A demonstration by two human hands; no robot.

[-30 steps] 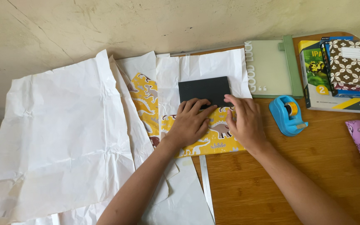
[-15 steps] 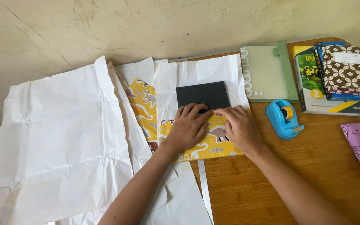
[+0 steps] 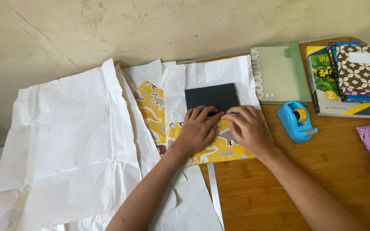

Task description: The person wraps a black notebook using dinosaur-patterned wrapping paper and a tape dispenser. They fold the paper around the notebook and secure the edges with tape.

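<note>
Yellow dinosaur-print paper (image 3: 210, 147) folds over the black book's (image 3: 212, 96) near edge, long axis left-right; left hand (image 3: 197, 130) and right hand (image 3: 247, 128) press it flat-fingered, equally near, book just beyond.

A dark flat box (image 3: 212, 96) is lying half-wrapped in yellow dinosaur-print paper (image 3: 219, 147), sitting on white sheets. At the far right, a white rectangular label (image 3: 359, 55) is showing on a brown patterned book cover
</note>
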